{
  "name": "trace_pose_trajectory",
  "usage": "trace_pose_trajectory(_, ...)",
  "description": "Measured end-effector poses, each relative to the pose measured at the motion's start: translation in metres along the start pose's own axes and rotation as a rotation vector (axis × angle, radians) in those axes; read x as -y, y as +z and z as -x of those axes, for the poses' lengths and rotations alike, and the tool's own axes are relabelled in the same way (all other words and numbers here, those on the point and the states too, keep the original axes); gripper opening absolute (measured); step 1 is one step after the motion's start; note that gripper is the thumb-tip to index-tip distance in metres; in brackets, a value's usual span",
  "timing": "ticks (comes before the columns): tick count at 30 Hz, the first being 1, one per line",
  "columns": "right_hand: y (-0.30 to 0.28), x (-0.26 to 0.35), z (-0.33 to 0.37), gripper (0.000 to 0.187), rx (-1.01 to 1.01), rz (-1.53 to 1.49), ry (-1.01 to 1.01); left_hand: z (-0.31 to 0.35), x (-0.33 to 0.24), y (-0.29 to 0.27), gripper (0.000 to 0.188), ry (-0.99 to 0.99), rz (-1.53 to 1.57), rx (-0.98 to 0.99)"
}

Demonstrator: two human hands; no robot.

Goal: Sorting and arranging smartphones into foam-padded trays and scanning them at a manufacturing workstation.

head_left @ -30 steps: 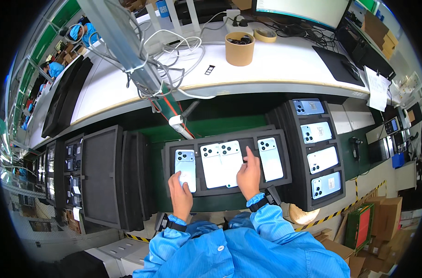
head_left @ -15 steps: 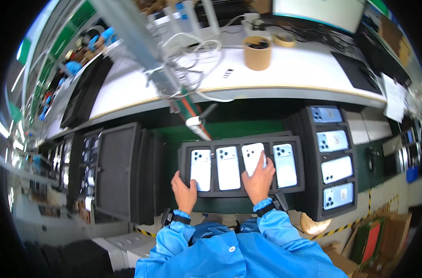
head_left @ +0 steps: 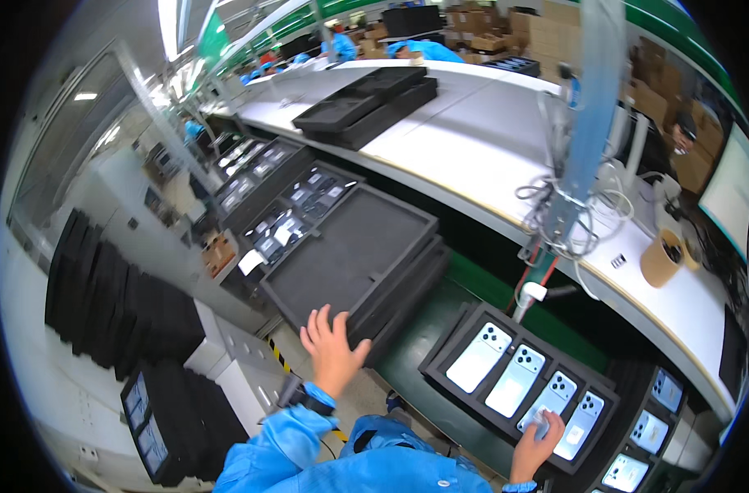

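Phones [head_left: 516,380] number four in one tray [head_left: 495,371], right hand [head_left: 539,444] at one.

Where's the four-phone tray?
Head view, lower right: the four-phone tray sits just below the white pipe end, right of the dark foam tray stack, with the right hand at its near edge.

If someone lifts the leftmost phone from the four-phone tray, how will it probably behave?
The leftmost phone is likely stiff, judging by its flat, straight-edged body. Its smooth, pale back may feel slippery. Rolling seems unlikely, since it lies flat in the dark tray.
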State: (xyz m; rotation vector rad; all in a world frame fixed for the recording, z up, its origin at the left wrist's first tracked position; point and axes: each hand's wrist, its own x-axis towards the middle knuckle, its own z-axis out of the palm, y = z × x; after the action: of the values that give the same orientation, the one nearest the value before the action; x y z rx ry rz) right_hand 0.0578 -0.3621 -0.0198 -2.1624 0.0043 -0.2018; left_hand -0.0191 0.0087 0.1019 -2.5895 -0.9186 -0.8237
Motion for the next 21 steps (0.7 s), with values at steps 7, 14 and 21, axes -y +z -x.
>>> trace_pose_trajectory(7,0.045,0.099,-0.022,0.018,0.297,-0.170,-0.190,-0.003,0.105,-0.025,0.024,-0.105,0.363,-0.144)
trace_pose_trajectory(14,0.131,0.266,-0.039,0.055,0.791,-0.953,-0.366,0.092,0.222,-0.123,0.037,-0.027,0.319,-0.382)
trace_pose_trajectory(21,0.201,0.485,0.084,0.046,1.063,-1.190,-0.174,0.120,0.344,-0.163,0.035,-0.501,0.331,-0.891)
